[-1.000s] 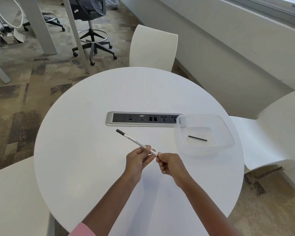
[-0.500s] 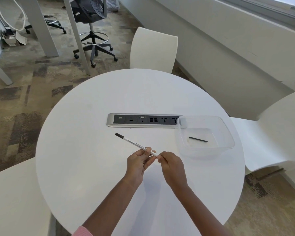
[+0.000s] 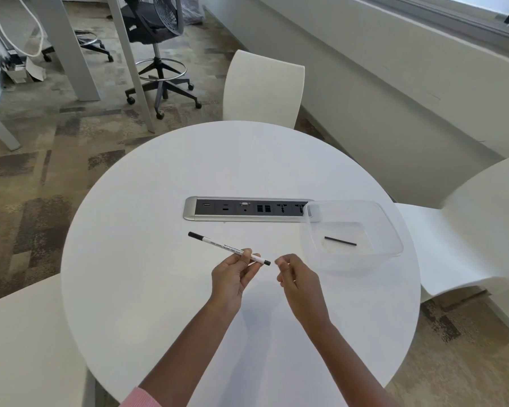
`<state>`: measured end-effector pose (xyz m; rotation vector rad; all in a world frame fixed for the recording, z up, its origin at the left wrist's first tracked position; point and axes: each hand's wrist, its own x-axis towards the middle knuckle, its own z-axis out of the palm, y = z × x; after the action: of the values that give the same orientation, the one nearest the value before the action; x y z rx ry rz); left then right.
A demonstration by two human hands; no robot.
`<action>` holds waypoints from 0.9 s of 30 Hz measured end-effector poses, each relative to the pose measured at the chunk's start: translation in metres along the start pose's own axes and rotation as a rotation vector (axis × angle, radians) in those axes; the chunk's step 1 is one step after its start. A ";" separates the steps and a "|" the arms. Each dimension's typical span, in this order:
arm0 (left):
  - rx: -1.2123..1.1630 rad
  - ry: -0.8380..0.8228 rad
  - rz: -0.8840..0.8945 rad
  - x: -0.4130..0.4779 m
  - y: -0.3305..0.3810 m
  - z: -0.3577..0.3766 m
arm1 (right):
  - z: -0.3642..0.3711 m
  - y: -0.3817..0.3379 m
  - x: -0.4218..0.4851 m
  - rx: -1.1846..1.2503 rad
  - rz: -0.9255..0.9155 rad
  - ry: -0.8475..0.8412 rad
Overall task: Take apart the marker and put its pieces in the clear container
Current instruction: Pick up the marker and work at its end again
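Note:
My left hand (image 3: 231,276) grips a slim white marker (image 3: 218,243) near its right end, just above the white round table (image 3: 165,304). The marker points up-left, with a black cap end at the far left and a short black nub bared at the right end. A small gap to the right, my right hand (image 3: 296,279) is pinched shut. A tiny pale piece shows at its fingertips and is mostly hidden. The clear container (image 3: 394,230) sits on the table to the right, and a thin black rod (image 3: 340,241) lies on its floor.
A silver socket panel (image 3: 247,209) is set into the table's middle, with its right end under the container's corner. White chairs stand at the far side (image 3: 263,89), the right (image 3: 467,230) and the near left (image 3: 21,348). A black office chair (image 3: 156,33) stands on the carpet beyond.
My right hand has let go of the marker's near end and drawn back to the right, which bares a black nub there. My left hand still holds the marker.

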<state>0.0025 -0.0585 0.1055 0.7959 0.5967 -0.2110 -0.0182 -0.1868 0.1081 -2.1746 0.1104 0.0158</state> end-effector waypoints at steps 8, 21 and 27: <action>0.008 0.003 -0.021 -0.004 -0.004 0.002 | 0.008 -0.002 0.001 -0.377 -0.328 0.062; 0.072 -0.003 -0.021 -0.006 -0.005 0.003 | 0.009 -0.005 -0.001 -0.571 -0.308 0.017; 0.129 -0.020 -0.002 -0.003 -0.005 0.002 | 0.005 -0.009 0.007 -0.096 0.053 -0.151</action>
<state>-0.0014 -0.0634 0.1053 0.9170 0.5694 -0.2614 -0.0102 -0.1779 0.1126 -2.2576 0.0825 0.2187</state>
